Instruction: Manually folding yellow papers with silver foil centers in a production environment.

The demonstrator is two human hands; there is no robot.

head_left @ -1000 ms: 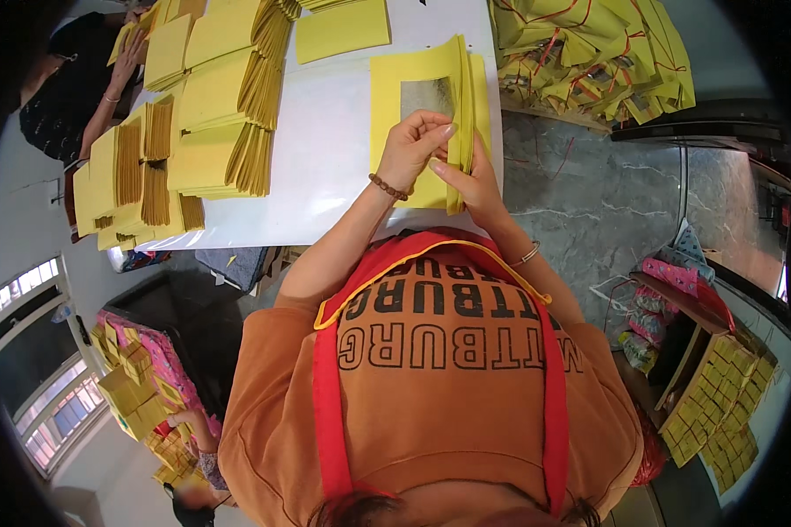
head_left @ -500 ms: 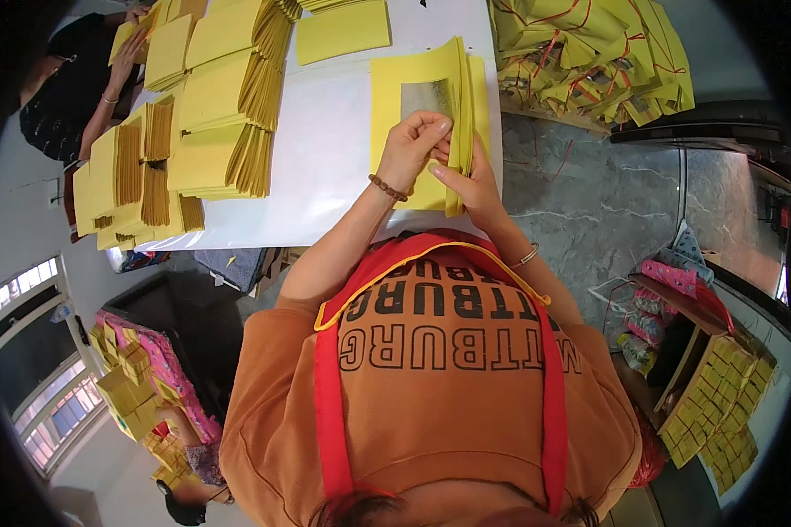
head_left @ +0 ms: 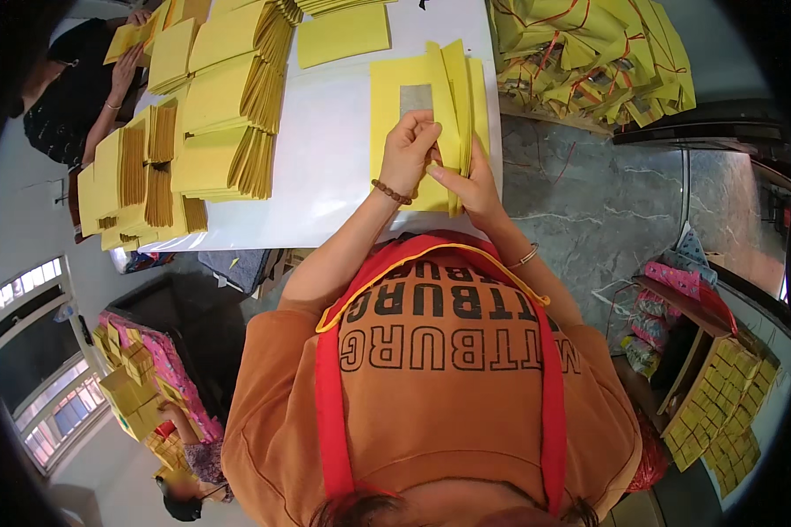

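At the front right of the white table lies a yellow paper sheet [head_left: 385, 97] with a grey rectangular patch [head_left: 415, 98] on its face. Over its right side stand several folded yellow paper sheets [head_left: 454, 97], their far ends fanned apart. My right hand [head_left: 475, 186] is closed round the near right edge of these folded sheets, thumb on top. Against their left side my left hand [head_left: 410, 156] is closed, finger and thumb pinching the edge of a sheet. The left fingertips are partly hidden behind the paper.
Piles of folded yellow paper [head_left: 224, 92] cover the left of the white table [head_left: 325, 158]. A flat yellow stack [head_left: 343, 37] lies farther back. Yellow bundles tied with red string [head_left: 589, 53] sit at the right. Co-workers handle yellow paper at far left [head_left: 125, 75] and lower left [head_left: 171, 411].
The uppermost folded sheet has swung left at its far end, opening a gap from those behind it. My left hand has shifted slightly left; my right hand keeps its hold.
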